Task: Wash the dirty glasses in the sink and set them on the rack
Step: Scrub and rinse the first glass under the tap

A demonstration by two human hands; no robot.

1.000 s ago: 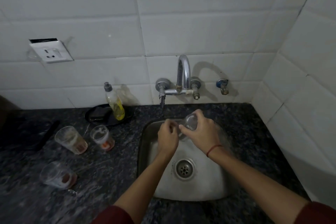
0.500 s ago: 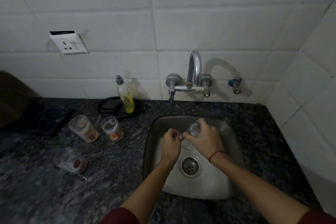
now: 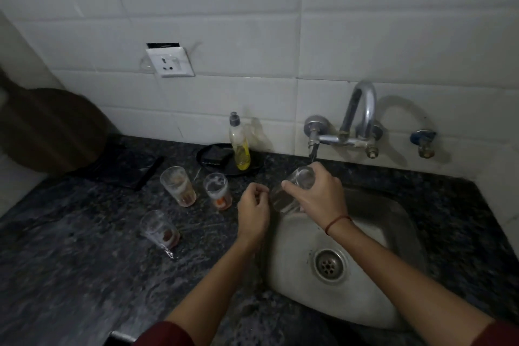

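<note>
right hand (image 3: 318, 201) wrapped round clear glass (image 3: 290, 195), tilted over sink (image 3: 393, 219) left edge under tap (image 3: 362, 109). left hand (image 3: 252, 212) curled just beside it, contact unclear. three dirty glasses (image 3: 178, 187) wait on surface (image 3: 84, 247). rack not seen.

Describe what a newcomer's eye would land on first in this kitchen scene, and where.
The right hand grips a clear glass just under the tap, over the sink's back-left corner, with the left hand curled close beside it. Left of the sink, three dirty glasses with reddish dregs stand on the dark counter, near a yellow soap bottle by the wall.
</note>
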